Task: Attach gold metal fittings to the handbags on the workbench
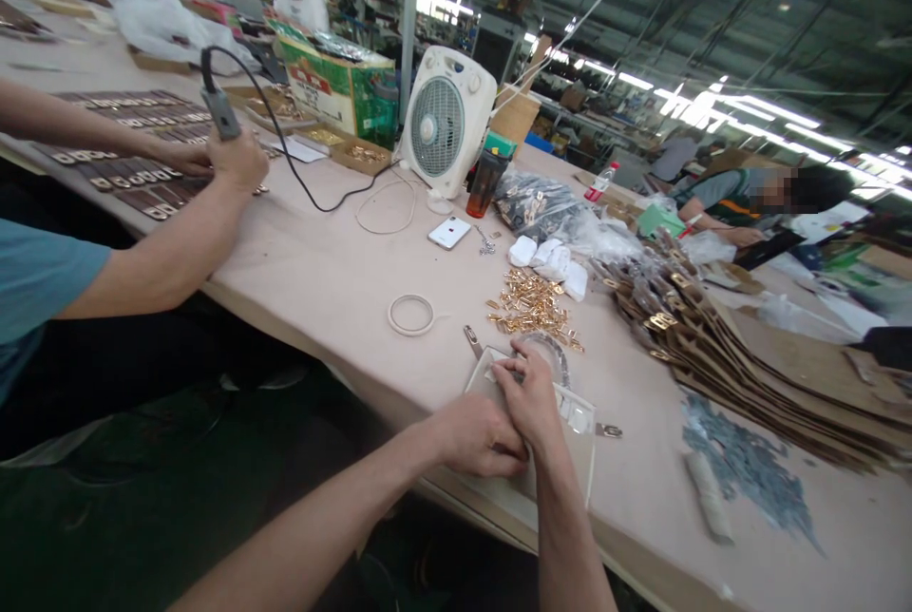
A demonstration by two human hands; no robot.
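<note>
A cream panel [582, 460], with a metal clasp [471, 340] on a tab at its left and another metal clasp [609, 430] at its right, lies at the table's near edge. My left hand [481, 436] rests on it with curled fingers; what they hold, if anything, is hidden. Across it reaches my right hand [533, 389], thumb and forefinger apart, fingertips at the panel's upper part. Clear plastic pieces [579, 417] show on the panel. Just behind my right hand sits a translucent ring [560, 360], partly covered. A heap of gold-coloured metal fittings [534, 303] lies beyond.
A whitish roll ring [411, 315], phone [448, 232], fan [446, 123] and brown bottle [486, 184] stand or lie farther back. Stacked brown panels [769, 365] and grey scraps [748, 460] are at right. At left, a co-worker's hand [238, 161] holds a corded tool [222, 111].
</note>
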